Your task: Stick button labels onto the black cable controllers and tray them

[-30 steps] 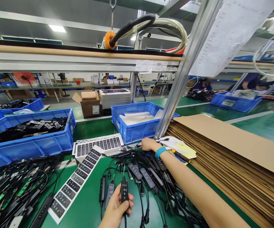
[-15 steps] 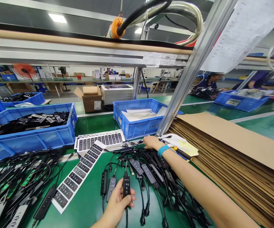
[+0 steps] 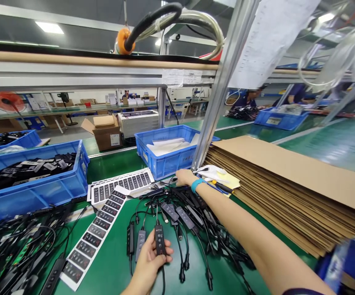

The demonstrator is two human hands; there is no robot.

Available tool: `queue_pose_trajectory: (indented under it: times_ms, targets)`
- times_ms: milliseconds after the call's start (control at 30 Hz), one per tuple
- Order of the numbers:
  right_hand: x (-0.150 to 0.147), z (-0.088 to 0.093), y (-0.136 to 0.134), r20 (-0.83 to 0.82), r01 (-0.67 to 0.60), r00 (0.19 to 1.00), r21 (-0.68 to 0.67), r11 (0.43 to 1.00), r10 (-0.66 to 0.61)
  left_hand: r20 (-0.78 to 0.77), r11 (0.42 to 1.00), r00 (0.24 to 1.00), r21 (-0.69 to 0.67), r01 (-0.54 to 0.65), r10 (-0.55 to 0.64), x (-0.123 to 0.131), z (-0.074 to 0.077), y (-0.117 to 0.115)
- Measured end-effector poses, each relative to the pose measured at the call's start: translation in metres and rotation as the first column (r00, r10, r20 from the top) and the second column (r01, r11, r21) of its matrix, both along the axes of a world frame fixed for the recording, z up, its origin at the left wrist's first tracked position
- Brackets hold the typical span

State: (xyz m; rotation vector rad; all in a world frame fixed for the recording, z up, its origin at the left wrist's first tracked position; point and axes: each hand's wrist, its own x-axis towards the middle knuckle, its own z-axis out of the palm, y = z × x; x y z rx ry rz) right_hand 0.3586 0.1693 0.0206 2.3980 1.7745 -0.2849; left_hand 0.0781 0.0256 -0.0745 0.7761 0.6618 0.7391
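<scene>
Left hand (image 3: 146,262) is clamped on a black inline control module (image 3: 160,239): thumb along one side, fingers curled behind, module upright with its button face toward the camera and its cable running down past the palm. The module sits over the green bench mat (image 3: 110,250), at the near edge of a tangled pile of black cables (image 3: 190,221). Two similar modules lie just left of the hand, one black (image 3: 130,239) and one grey (image 3: 140,244). Right arm, with a teal wristband (image 3: 196,184), reaches across the pile; right hand (image 3: 184,178) touches the cables at the far edge, fingers together. Whether it is closed on a cable: cannot tell. Left of the pile are a loose strip of black button labels (image 3: 93,235) and a sheet of the same labels (image 3: 120,184); their printed marks are too small to read. No brand is legible on any module. A blue plastic crate (image 3: 165,164) holding white papers stands beyond the sheet, and a stack of corrugated cardboard sheets (image 3: 288,180) lies to the right. Farther along the line, a co-worker's blue sleeve (image 3: 245,100) shows.
</scene>
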Motion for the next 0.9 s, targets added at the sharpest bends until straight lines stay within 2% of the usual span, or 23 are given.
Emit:
queue_pose_trajectory:
  times_ms: [100,167,233,300,367,433,467,500,533,567,633,667,700,800,900]
  targets:
    - [0.013,0.011,-0.008,-0.099,0.048,0.995,0.227,0.973,-0.026,-0.008,1.0,1.0,-0.019,0.016,-0.016,0.0,0.002,0.0]
    - [0.02,0.02,-0.014,-0.178,0.087,0.984,0.401,0.912,-0.015,-0.003,0.999,1.0,-0.022,0.023,-0.023,0.0,0.004,-0.001]
    - [0.023,0.031,-0.02,-0.26,0.142,0.966,0.581,0.802,0.018,0.004,0.999,1.0,-0.023,0.025,-0.025,0.0,0.004,-0.001]
    - [0.021,0.041,-0.03,-0.342,0.219,0.937,0.727,0.65,0.067,0.011,0.999,1.0,-0.031,0.028,-0.027,-0.001,0.006,-0.002]
    - [0.014,0.049,-0.047,-0.422,0.301,0.896,0.808,0.507,0.14,0.029,0.998,0.999,-0.048,0.038,-0.036,-0.002,0.009,-0.002]
    - [0.001,0.054,-0.073,-0.483,0.363,0.846,0.832,0.42,0.226,0.055,0.995,0.997,-0.079,0.06,-0.056,-0.003,0.015,-0.002]
    - [-0.008,0.054,-0.09,-0.515,0.385,0.812,0.827,0.41,0.275,0.063,0.993,0.996,-0.094,0.072,-0.067,-0.004,0.018,-0.002]
    - [-0.017,0.054,-0.109,-0.548,0.401,0.774,0.812,0.425,0.317,0.066,0.991,0.995,-0.106,0.08,-0.073,-0.005,0.022,-0.002]
    - [-0.027,0.052,-0.13,-0.588,0.407,0.726,0.786,0.465,0.358,0.062,0.99,0.995,-0.112,0.086,-0.08,-0.006,0.026,-0.002]
    - [-0.038,0.049,-0.15,-0.682,0.417,0.611,0.709,0.569,0.401,0.052,0.99,0.995,-0.111,0.089,-0.084,-0.007,0.029,-0.002]
    - [-0.057,0.038,-0.188,-0.829,0.364,0.455,0.506,0.781,0.325,0.016,0.992,0.996,-0.086,0.092,-0.091,-0.008,0.032,-0.003]
    - [-0.065,0.031,-0.203,-0.874,0.34,0.41,0.413,0.845,0.262,-0.009,0.993,0.995,-0.063,0.102,-0.103,-0.009,0.033,-0.004]
    - [-0.072,0.023,-0.215,-0.904,0.329,0.382,0.329,0.885,0.194,-0.039,0.992,0.992,-0.033,0.121,-0.122,-0.008,0.033,-0.006]
    - [-0.087,0.001,-0.232,-0.951,0.353,0.303,0.172,0.92,0.062,-0.141,0.972,0.971,0.103,0.21,-0.195,-0.005,0.029,-0.013]
    - [-0.094,-0.01,-0.231,-0.979,0.378,0.194,0.135,0.916,0.064,-0.24,0.917,0.951,0.301,0.262,-0.194,0.002,0.025,-0.022]
